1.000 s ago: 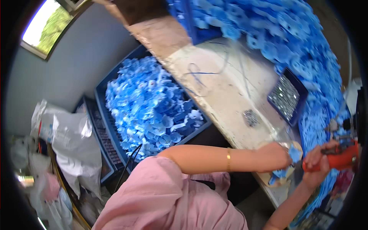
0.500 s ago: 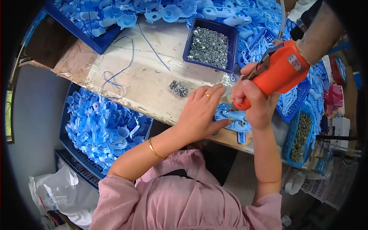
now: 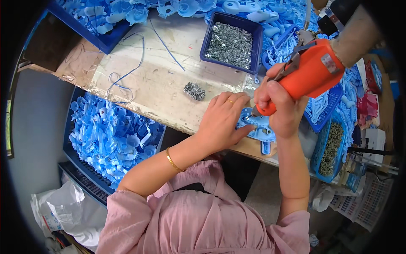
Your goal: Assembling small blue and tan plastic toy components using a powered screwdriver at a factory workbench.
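Note:
My right hand [image 3: 281, 103] is closed around an orange power screwdriver [image 3: 308, 76], fingers wrapped near its nose. The metal tip points down at a blue plastic part [image 3: 262, 130] on the table's near edge; whether it touches a screw is too small to tell. My left hand [image 3: 222, 120] lies with fingers stretched out along the left side of that part, the thumb apart and resting at its near side. The hand hides some of the part. To its left, a small clump of silvery screws [image 3: 194, 91] lies on the worn tabletop [image 3: 156, 80].
Beyond my hands stands a dark blue tray [image 3: 258, 59] of small metal pieces. Blue plastic parts [image 3: 186, 6] heap along the back. A crate [image 3: 69, 142] of blue shells sits at left below the table. At right is a blue basket [image 3: 315, 169] of screws.
The view has shifted slightly, so the table appears a little higher. The screwdriver has tilted a bit, with more of its metal nose showing over the blue part. My left hand stays in place.

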`<state>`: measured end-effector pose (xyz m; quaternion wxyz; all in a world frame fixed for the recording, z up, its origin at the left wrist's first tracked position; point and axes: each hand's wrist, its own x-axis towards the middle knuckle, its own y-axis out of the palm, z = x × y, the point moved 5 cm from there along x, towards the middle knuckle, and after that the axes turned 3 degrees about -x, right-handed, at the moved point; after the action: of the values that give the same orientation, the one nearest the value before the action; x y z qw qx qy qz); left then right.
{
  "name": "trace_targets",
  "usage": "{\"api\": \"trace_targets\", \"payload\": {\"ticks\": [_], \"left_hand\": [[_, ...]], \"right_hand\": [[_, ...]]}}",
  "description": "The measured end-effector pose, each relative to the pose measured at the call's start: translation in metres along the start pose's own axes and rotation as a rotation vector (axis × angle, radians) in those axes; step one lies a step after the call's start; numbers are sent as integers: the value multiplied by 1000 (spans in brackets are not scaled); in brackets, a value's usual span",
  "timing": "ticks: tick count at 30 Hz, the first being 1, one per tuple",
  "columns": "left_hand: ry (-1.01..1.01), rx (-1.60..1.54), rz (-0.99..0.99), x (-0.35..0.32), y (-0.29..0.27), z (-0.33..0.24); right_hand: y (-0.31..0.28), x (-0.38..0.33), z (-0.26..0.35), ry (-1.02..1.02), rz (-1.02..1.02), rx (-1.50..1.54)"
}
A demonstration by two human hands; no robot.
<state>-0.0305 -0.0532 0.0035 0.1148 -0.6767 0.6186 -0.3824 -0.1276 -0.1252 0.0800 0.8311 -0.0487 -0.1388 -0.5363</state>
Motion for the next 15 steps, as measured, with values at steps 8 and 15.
{"api": "trace_targets", "payload": {"ticks": [8, 15], "left_hand": [[-28, 9, -60, -5, 9, -3], [-20, 28, -103, -7, 9, -3]], "right_hand": [[2, -14, -4, -51, -161, -97], [2, -9, -1, 10, -152, -96]]}}
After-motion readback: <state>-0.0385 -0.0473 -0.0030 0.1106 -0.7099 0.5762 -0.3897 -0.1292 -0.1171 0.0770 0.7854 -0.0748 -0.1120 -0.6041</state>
